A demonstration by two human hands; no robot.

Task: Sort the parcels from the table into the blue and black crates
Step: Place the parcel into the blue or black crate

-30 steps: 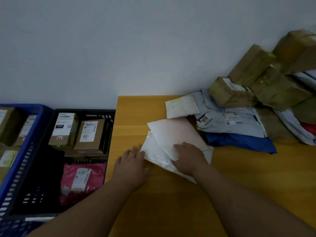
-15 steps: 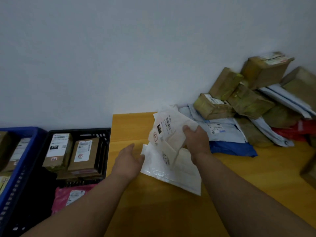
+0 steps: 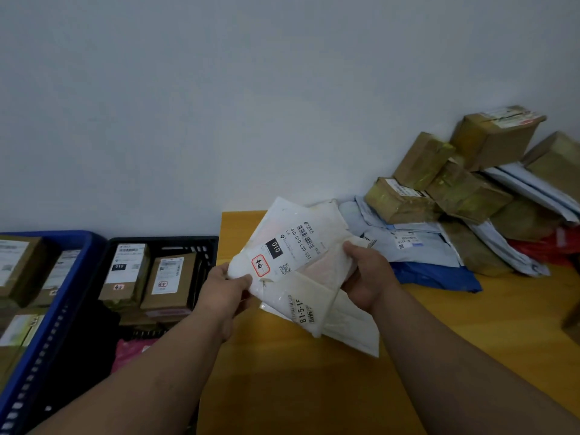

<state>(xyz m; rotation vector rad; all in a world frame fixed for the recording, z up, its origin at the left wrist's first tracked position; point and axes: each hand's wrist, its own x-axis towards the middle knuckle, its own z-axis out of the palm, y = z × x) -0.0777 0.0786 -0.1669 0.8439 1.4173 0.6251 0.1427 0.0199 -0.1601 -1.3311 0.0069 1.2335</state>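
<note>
A white padded parcel (image 3: 292,262) with a "010" label faces me, lifted above the wooden table (image 3: 439,340). My left hand (image 3: 224,288) pinches its lower left corner and my right hand (image 3: 365,277) grips its right edge. A second white mailer (image 3: 351,331) lies flat on the table beneath it. The black crate (image 3: 163,243) stands left of the table with brown boxes and a pink bag inside. The blue crate (image 3: 78,246) sits further left, holding brown boxes.
A pile of brown boxes (image 3: 439,183), pale blue mailers (image 3: 414,243), a dark blue bag (image 3: 439,277) and a red bag (image 3: 546,246) fills the table's back right against the wall. Another box corner (image 3: 572,318) shows at the right edge.
My right hand lifted the upper white parcel off the table and turned its label toward me. My left hand moved up from the table and took hold of its left corner.
</note>
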